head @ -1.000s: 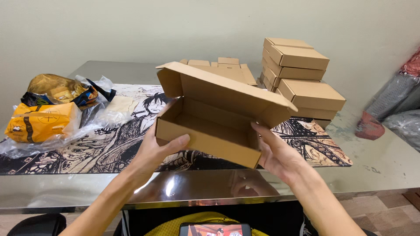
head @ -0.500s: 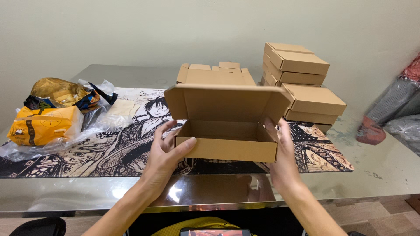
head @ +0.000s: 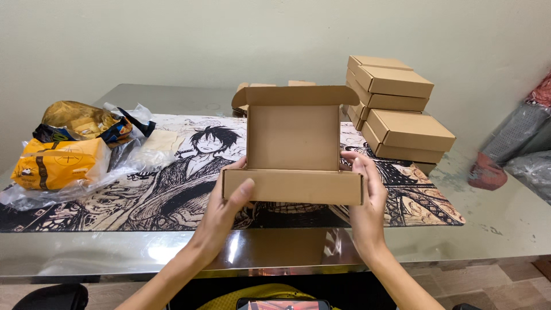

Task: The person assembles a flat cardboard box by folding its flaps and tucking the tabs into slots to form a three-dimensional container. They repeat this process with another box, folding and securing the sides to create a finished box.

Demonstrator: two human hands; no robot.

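Plain pale cream wall [head: 172, 40] behind. Shiny reflective metal counter [head: 505, 218], scuffed near the right edge, carrying a black-and-white cartoon-printed mat [head: 143, 195]. Brown tiled floor [head: 482, 284] below, at right. Soft, even light.

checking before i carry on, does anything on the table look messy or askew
Mostly tidy. The stack of closed brown cardboard boxes sits unevenly, upper ones offset from lower ones. Crumpled clear plastic wrapping sprawls around the yellow packets at left.

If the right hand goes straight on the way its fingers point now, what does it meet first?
Probably the stack of closed brown cardboard boxes behind the right hand, though depth is unclear.
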